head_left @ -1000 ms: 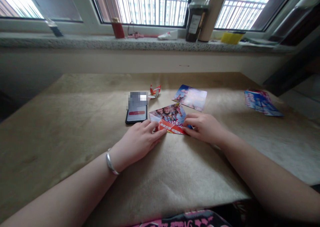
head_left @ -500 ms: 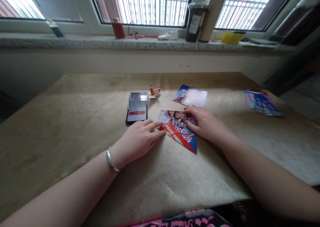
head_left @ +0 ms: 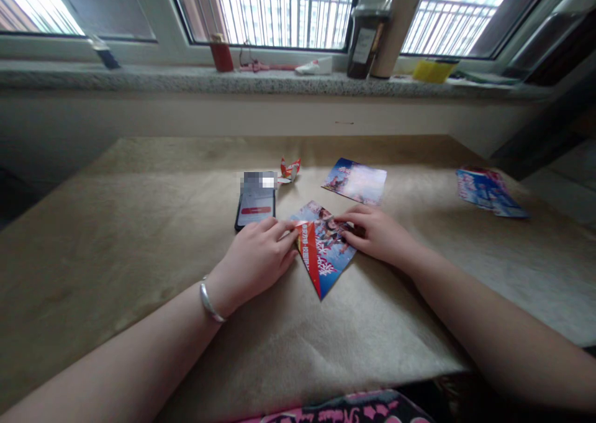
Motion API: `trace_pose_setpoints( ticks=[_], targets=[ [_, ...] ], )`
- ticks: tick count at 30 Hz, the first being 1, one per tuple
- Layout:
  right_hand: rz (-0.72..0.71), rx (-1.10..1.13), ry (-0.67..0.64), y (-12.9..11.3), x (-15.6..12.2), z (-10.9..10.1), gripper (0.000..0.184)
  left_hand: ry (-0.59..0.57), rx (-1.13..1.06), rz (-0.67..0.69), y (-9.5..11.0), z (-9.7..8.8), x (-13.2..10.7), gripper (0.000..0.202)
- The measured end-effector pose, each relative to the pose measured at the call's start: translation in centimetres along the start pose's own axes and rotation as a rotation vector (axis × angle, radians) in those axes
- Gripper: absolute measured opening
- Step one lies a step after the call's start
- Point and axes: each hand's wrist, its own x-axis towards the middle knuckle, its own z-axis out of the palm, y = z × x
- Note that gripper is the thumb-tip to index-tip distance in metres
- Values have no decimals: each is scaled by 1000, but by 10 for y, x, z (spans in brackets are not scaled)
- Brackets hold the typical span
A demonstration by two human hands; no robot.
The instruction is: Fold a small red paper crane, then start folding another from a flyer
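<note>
A printed paper (head_left: 328, 243), blue with a red and yellow folded strip along its left side, lies on the table with one corner pointing toward me. My left hand (head_left: 261, 252) holds its left edge between the fingers. On the opposite side, my right hand (head_left: 379, 233) grips the right edge, thumb and fingers close together. Just beyond my left hand is a phone (head_left: 256, 202) lying face up with its screen lit. A small folded red paper piece (head_left: 290, 170) stands behind the phone. Another blue printed sheet (head_left: 354, 181) lies flat beyond my right hand.
Several blue and red printed papers (head_left: 491, 192) lie in a pile at the right of the table (head_left: 116, 224). Along the stone windowsill (head_left: 162, 82) stand a red bottle (head_left: 221, 54), a dark jar (head_left: 365, 44) and a yellow container (head_left: 434, 70).
The printed paper has turned clockwise, its near corner swinging left to point at me. Both hands have stayed at its edges with small shifts.
</note>
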Motion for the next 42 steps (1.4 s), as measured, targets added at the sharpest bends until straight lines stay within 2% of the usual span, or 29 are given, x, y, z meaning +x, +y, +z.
trace_pose_setpoints(
  ticks=[3, 5, 7, 11, 14, 18, 24, 35, 42],
  targets=[
    [12, -20, -2, -3, 0, 0, 30, 47, -84, 130, 2, -2, 0, 27],
    [24, -24, -5, -5, 1, 0, 31, 16, -142, 227, 4, -2, 0, 27],
    [32, -19, -14, -6, 1, -1, 31, -33, -178, 263, 5, -1, -1, 29],
    [47, -16, -22, -6, 1, -2, 31, -81, -189, 219, 5, 2, -2, 30],
    [33, 2, 12, -4, 0, -1, 28, -61, -177, 174, 5, 1, -2, 27],
    [-60, 34, 54, -1, 0, -1, 24, -26, -143, 97, 5, 1, -1, 26],
    [-171, 17, -14, 3, -2, 1, 26, -68, -103, -6, 6, 0, 1, 23],
    [-375, -183, -16, 3, -1, -9, 22, -36, -160, 70, 2, 11, -3, 33],
    [-400, -35, -9, -3, -1, -9, 13, -102, -195, 128, -1, 14, -4, 45]
  ],
)
